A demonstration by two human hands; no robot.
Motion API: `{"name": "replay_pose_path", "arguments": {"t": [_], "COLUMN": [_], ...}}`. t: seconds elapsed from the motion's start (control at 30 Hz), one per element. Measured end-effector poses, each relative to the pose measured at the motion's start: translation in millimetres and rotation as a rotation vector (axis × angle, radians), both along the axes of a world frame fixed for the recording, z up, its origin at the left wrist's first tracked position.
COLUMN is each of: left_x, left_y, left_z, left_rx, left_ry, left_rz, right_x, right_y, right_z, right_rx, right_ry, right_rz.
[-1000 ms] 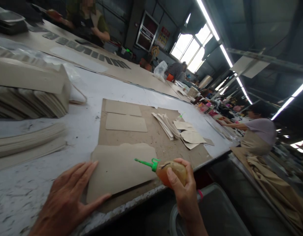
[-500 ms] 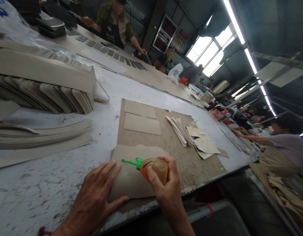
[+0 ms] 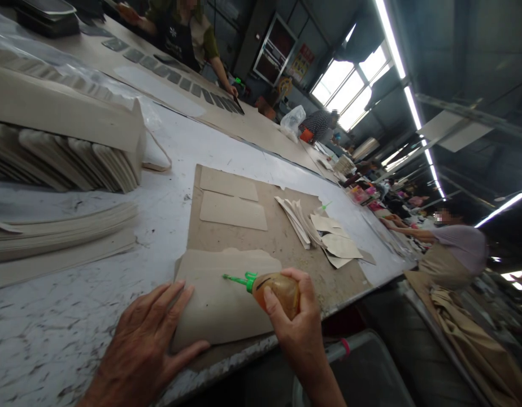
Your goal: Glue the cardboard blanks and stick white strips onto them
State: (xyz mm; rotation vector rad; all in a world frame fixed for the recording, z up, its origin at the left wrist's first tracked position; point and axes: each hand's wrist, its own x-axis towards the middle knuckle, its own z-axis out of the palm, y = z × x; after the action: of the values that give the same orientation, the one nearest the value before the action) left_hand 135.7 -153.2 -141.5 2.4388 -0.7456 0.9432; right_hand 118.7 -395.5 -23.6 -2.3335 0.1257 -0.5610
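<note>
My right hand (image 3: 297,322) is wrapped round a squeeze glue bottle (image 3: 278,291) of amber liquid, tilted on its side. Its green nozzle points left, over a beige shaped sheet (image 3: 227,316); whether the tip touches the sheet I cannot tell. At the sheet's left edge my left hand (image 3: 146,333) lies flat, fingers spread, thumb along the near edge. Beneath the sheet is a brown board (image 3: 239,240). Two rectangular beige pieces (image 3: 233,210) lie flat on the board's far left part, and a bundle of narrow strips (image 3: 295,220) lies on its right.
Curved beige pieces (image 3: 339,240) lie beside the strips. At left stand a row of packed beige pieces (image 3: 66,152) and a stack of long strips (image 3: 61,232). Below the table's edge is a clear plastic bin (image 3: 362,367). Across the table a person (image 3: 193,39) handles dark pieces.
The bottle's nozzle has moved right across the sheet, away from my left hand. The view has shifted, so the table things appear further left. My left hand stays at the sheet's edge.
</note>
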Motion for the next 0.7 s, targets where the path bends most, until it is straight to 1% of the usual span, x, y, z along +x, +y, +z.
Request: {"name": "replay_pose_path", "arguments": {"t": [0.1,0.33,0.53,0.7], "left_x": [0,2,1,1], "left_y": [0,1,0,3], "left_z": [-3.5,-22.1,-28.3,-37.0], "left_rx": [-0.004,-0.034,-0.071,-0.085], "left_ry": [0.006,0.029,0.127,0.18], "left_rz": [0.006,0.04,0.048,0.064], "right_x": [-2,-7,-11,-13], "right_y": [-11,-37,-60,-74], "right_z": [-1.4,-2.6,-2.6,-2.6], "right_rx": [-0.022,-0.051,-0.086,-0.123], "right_ry": [-0.005,-0.041,-0.055,-0.092], "right_rz": [-0.03,-0.079,-0.153,-0.193]}}
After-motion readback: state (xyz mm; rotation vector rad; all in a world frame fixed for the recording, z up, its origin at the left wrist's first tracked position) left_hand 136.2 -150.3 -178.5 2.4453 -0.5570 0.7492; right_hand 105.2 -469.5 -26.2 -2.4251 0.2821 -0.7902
